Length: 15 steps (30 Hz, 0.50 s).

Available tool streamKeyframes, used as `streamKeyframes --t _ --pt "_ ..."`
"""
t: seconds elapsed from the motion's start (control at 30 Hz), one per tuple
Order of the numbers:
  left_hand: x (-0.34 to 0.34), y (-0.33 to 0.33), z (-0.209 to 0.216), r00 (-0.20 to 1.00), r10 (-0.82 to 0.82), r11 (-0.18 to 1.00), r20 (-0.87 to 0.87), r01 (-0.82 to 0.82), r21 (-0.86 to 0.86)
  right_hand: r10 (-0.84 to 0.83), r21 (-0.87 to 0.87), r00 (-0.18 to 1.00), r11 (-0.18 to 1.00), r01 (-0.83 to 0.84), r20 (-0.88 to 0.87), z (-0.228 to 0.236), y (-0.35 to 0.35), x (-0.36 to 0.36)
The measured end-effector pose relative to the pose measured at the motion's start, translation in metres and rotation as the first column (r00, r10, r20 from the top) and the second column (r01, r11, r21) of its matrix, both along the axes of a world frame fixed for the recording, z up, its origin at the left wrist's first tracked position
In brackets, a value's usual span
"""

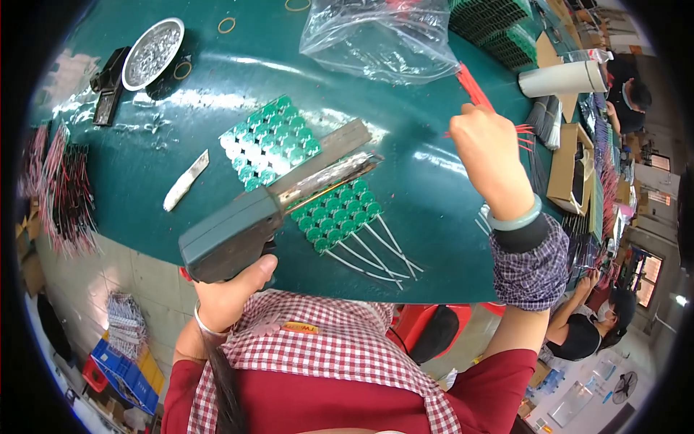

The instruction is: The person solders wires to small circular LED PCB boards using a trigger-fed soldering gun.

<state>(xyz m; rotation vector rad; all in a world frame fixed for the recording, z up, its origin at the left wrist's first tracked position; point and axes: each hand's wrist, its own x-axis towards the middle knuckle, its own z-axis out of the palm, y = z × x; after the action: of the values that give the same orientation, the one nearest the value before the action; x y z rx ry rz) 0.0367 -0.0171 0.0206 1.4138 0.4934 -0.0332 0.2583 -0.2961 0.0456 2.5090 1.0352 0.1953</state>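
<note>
My left hand point(235, 293) is wrapped round the handle of a dark grey soldering gun point(231, 235), thumb near its trigger. The gun's silvery, foil-like barrel point(325, 177) points to the upper right, above a panel of round green circuit boards point(336, 217). Several white wires point(376, 260) run from that panel's lower edge. Beyond the gun lies a second green panel point(271, 141), with a flat grey bar point(340, 141) between the two. Farther right, my right hand point(488, 155) is closed among red wires point(473, 87); its fingertips are hidden.
A metal dish point(153, 54) stands beside a black holder point(110, 87) at the far left. Nearer lies a white-wrapped blade point(186, 181). A clear plastic bag point(379, 40), stacked green panels point(499, 32), a white roll point(562, 78) and a cardboard box point(571, 170) line the back and right. Another person point(593, 325) works at right.
</note>
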Motion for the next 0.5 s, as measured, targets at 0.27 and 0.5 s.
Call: streamKeyframes --t 0.27,0.5 --pt "0.003 0.003 0.012 0.998 -0.021 0.964 -0.062 0.004 -0.264 -0.061 0.107 0.998 0.992 0.061 -0.008 -0.028 -0.006 -0.031" --pt "-0.003 0.002 0.004 0.985 -0.097 0.979 -0.145 0.068 -0.191 -0.037 0.795 0.907 0.467 0.386 -0.419 -0.043 0.017 -0.129"
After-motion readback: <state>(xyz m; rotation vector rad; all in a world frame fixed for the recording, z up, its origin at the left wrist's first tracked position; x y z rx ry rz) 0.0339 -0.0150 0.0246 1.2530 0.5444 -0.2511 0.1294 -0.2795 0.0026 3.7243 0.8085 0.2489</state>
